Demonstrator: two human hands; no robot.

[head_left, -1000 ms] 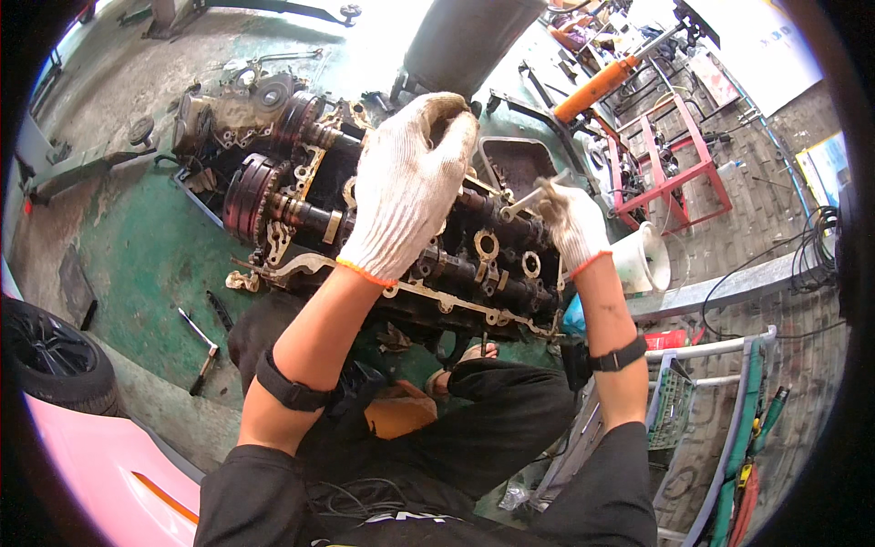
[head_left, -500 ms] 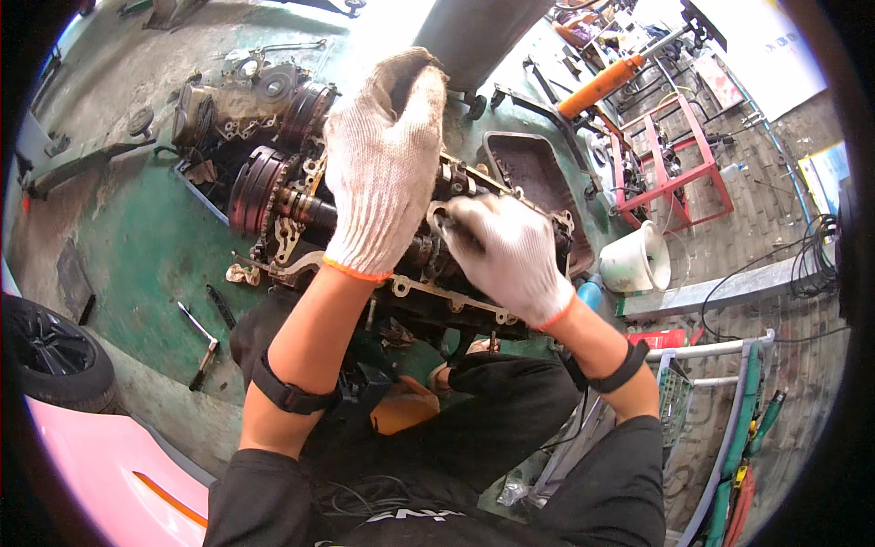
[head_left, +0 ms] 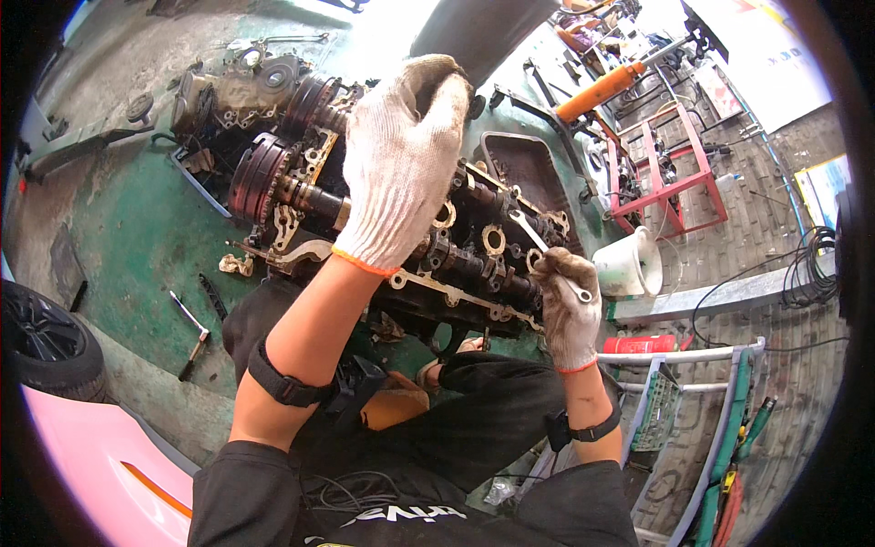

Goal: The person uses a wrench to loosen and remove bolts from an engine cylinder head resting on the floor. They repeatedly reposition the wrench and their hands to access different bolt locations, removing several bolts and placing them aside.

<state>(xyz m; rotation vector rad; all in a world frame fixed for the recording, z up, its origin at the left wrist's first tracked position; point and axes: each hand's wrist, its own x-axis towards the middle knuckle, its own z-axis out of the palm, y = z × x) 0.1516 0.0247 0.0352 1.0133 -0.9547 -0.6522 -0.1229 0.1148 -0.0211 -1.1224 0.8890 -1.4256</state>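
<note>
Drawn right and nearer since the earlier frame, the right hand is closed around a wrench, its far end over the engine's right part. The left hand curls above the engine; I cannot tell whether it grips anything. Beyond lies a dark pan.

Floor, near side: green-painted, worn and stained. Floor, right: grey, brick-patterned. Metal beam, lying across the latter. Red metal frame, open-sided. White bucket, tipped. Black-rimmed wheel, beside pink bodywork. Light: white glare, far end.
</note>
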